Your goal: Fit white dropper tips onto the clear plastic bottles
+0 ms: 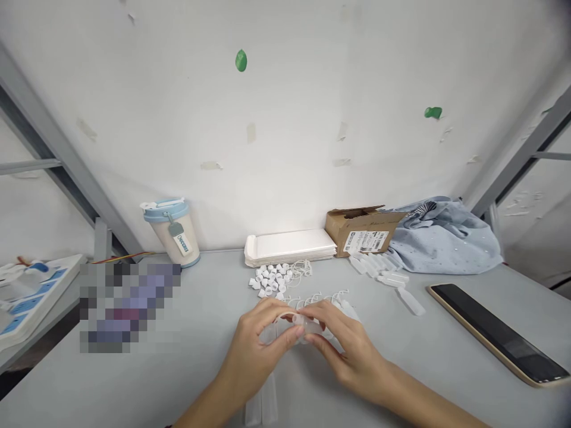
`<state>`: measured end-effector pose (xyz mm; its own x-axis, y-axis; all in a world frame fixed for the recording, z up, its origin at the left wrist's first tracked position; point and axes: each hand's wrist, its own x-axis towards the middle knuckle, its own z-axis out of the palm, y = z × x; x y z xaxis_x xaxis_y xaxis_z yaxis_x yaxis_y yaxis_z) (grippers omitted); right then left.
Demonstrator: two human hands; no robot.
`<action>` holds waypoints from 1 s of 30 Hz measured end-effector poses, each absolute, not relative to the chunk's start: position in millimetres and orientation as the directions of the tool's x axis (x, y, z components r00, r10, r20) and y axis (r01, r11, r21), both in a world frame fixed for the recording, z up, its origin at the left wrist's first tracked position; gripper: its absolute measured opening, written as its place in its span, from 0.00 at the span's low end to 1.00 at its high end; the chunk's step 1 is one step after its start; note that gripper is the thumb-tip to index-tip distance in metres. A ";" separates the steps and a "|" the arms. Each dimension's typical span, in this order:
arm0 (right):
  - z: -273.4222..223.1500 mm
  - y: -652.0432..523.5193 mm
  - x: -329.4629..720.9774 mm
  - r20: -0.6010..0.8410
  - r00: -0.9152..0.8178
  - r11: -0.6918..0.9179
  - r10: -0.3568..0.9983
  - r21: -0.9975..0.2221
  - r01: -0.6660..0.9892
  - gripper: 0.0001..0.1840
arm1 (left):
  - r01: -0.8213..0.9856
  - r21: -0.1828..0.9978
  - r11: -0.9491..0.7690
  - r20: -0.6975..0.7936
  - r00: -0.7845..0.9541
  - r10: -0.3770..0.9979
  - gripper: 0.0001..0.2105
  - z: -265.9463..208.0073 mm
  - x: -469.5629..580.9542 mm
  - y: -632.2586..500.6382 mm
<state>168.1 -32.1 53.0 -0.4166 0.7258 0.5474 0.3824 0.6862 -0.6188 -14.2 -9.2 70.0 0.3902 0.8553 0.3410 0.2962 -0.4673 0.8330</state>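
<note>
Both hands meet near the front middle of the table. Between the fingers of my right hand (345, 342) is a small translucent plastic bottle (312, 326), its open neck pointing left. My left hand (263, 333) is closed at that neck, thumb and fingers pinching a thin curved translucent strip (285, 315); how the strip joins the bottle is unclear. Just beyond the fingers lie several white pieces with curved thin ends (316, 298), partly hidden by my hands. Two long translucent tubes (261, 407) lie below my left wrist.
White caps (270, 279) sit in a pile beside white loops (302, 270). Behind them is a stack of white packets (289, 245), then a cardboard box (366, 232). Translucent bottles (377, 264), blue cloth (446, 238) and a phone (495, 330) are right; a cup (173, 235) stands left.
</note>
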 end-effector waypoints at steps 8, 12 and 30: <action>67.9 -32.3 165.2 0.101 -0.328 0.102 0.939 -0.995 -0.015 0.15 | 0.356 0.759 -0.545 0.419 0.373 0.827 0.06 70.9 -15.5 -9.7; 69.4 -26.8 166.9 0.028 -0.409 -0.094 0.912 -0.957 -0.275 0.16 | 0.421 0.595 -0.684 0.577 0.368 0.729 0.15 66.6 -15.7 -12.3; 68.3 -25.2 167.2 -0.050 -0.541 -0.033 0.839 -0.999 0.040 0.18 | 0.464 0.368 -0.806 0.560 0.581 0.590 0.17 71.1 -13.6 -18.8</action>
